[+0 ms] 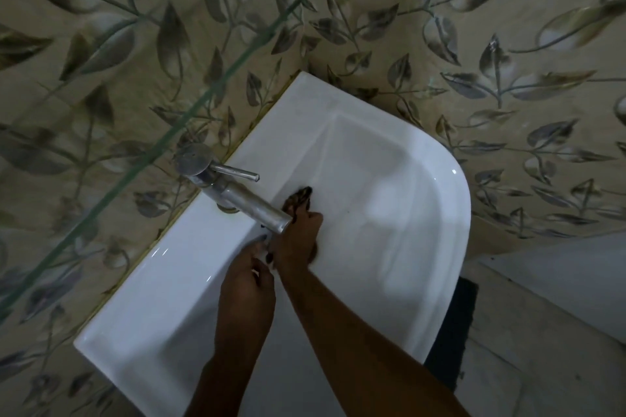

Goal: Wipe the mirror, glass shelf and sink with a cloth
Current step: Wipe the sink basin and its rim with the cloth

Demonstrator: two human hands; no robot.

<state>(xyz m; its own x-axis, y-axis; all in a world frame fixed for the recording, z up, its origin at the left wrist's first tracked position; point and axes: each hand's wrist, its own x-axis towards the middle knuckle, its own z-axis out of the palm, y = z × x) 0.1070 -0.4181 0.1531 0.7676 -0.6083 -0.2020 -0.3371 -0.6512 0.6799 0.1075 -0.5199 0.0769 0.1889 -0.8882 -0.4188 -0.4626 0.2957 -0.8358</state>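
A white ceramic sink (440, 179) fills the middle of the head view, seen from above. Inside its basin, just beyond the spout, my right hand (299, 240) is shut on a dark patterned cloth (299, 198) that lies against the basin wall. My left hand (249, 276) sits close beside the right wrist, below the spout, fingers loosely curled and holding nothing that I can see. The edge of the glass shelf (189, 112) runs as a green diagonal line above the tap. The mirror is out of view.
A metal tap (233, 189) with a side lever stands on the sink's back rim, its spout reaching over my right hand. Leaf-patterned wall tiles (508, 44) surround the sink. A dark mat (454, 332) lies on the floor at lower right.
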